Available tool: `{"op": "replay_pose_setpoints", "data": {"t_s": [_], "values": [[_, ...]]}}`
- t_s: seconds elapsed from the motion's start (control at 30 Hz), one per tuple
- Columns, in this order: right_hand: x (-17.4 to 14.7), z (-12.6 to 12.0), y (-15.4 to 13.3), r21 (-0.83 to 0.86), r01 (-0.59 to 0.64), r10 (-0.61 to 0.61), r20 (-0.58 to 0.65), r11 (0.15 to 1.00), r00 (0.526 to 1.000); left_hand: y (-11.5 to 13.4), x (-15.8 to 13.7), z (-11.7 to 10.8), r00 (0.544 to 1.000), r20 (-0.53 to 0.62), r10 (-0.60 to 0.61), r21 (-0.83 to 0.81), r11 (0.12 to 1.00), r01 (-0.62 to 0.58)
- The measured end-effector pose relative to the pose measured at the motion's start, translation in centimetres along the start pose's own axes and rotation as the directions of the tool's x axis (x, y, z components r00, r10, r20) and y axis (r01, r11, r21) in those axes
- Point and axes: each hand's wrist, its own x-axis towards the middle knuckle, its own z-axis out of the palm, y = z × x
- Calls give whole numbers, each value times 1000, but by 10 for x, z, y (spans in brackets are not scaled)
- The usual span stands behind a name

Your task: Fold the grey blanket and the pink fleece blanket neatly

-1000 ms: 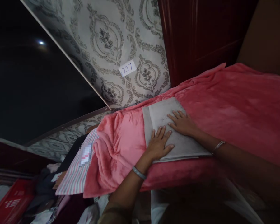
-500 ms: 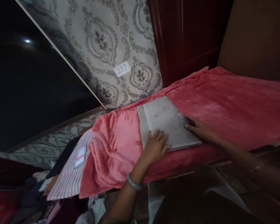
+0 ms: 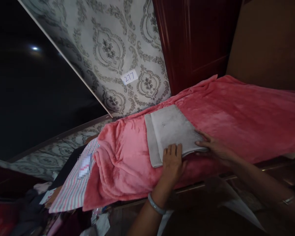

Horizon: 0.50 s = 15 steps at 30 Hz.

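A folded grey cloth [image 3: 173,126] lies on the pink plush blanket [image 3: 248,114], its near right corner lifted a little. My left hand [image 3: 172,160] rests on the cloth's near edge, fingers stretched flat over the top and thumb out to the side. At the right edge, my right hand [image 3: 208,144] pinches the lifted corner between thumb and fingers. The underside of the cloth and some right fingertips are hidden.
A striped cloth [image 3: 71,186] sticks out from under the blanket at left. Behind stand a patterned wall with a paper marked 277 [image 3: 129,77], a large dark screen [image 3: 44,85] and a dark red wooden panel [image 3: 194,39]. Clothes [image 3: 29,209] are heaped lower left.
My left hand has slid right along the near edge of the cloth. My right hand has moved slightly nearer, and the near right corner is now bent up in its fingers.
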Motion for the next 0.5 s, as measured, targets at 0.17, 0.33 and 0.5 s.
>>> {"op": "replay_pose_setpoints", "data": {"t_s": [0.17,0.33,0.5], "values": [[-7,20,-20,127,1,1,-15,992,1000,1,8,11,993,-63,-96,98,990,102],[-10,21,-20,158,-38,41,-19,987,999,-3,10,18,993,-94,-69,171,982,85],[-4,-1,-11,207,-60,54,32,976,998,-9,18,-1,999,-42,-25,209,977,33]]}}
